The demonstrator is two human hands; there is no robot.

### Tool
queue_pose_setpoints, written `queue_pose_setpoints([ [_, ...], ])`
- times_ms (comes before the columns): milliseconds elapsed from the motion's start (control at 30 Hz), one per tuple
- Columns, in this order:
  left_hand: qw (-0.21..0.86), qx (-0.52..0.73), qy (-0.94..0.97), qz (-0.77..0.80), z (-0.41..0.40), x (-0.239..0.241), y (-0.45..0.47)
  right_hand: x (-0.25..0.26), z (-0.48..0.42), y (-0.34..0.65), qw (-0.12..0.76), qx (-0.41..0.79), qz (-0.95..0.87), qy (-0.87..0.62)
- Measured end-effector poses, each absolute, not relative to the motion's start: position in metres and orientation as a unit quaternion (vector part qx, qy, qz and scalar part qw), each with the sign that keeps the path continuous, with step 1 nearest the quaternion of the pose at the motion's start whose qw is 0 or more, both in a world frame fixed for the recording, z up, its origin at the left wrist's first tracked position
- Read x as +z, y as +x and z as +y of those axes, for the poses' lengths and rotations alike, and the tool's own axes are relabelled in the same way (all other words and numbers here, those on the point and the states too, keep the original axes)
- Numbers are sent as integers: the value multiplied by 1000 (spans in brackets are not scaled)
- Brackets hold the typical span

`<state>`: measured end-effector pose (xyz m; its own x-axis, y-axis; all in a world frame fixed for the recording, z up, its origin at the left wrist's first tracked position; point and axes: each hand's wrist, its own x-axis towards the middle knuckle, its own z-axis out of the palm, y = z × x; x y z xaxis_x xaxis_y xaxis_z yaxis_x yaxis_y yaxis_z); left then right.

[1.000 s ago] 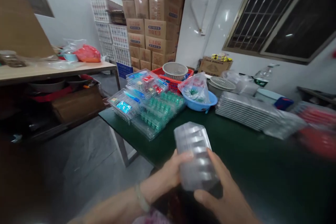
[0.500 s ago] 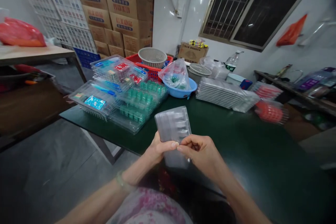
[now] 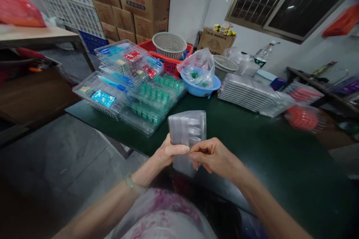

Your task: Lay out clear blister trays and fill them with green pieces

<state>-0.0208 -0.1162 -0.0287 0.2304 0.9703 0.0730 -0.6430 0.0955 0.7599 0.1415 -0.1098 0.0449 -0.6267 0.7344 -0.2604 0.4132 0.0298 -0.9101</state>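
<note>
A stack of clear plastic blister trays is held upright over the near edge of the dark green table. My left hand grips its left side, thumb across the front. My right hand pinches the front of the stack at its middle, fingers curled together. Both hands are closed on the stack.
Filled clear packs with green parts and blue and red items lie at the table's left. Behind stand a blue bowl with a plastic bag, a red basket and a pile of empty trays. Cardboard boxes line the wall.
The view has swung right and down. The tray stack has gone from tilted flat in both hands to upright, and my right hand has come from beneath it to pinch its front.
</note>
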Motion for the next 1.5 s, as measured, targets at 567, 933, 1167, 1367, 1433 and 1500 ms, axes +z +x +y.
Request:
queue_pose_setpoints([
  [567, 704, 538, 370, 279, -106, -17, -15, 44, -95, 148, 150, 601, -677, -397],
  [933, 664, 555, 379, 328, -108, -14, -8, 43, -118, 141, 245, 355, -774, -464],
  [1167, 716, 553, 270, 330, -105, -11, -11, 69, -114, 155, 321, 405, -718, -467],
  [1367, 777, 527, 162, 303, -117, -19, -46, 91, -74, 210, 416, 287, -697, -509],
  [1433, 767, 551, 177, 278, -124, -19, -60, 75, -59, 214, 365, 150, -752, -528],
  [1500, 743, 574, 207, 276, -131, -15, -71, 53, -43, 205, 258, 23, -809, -528],
])
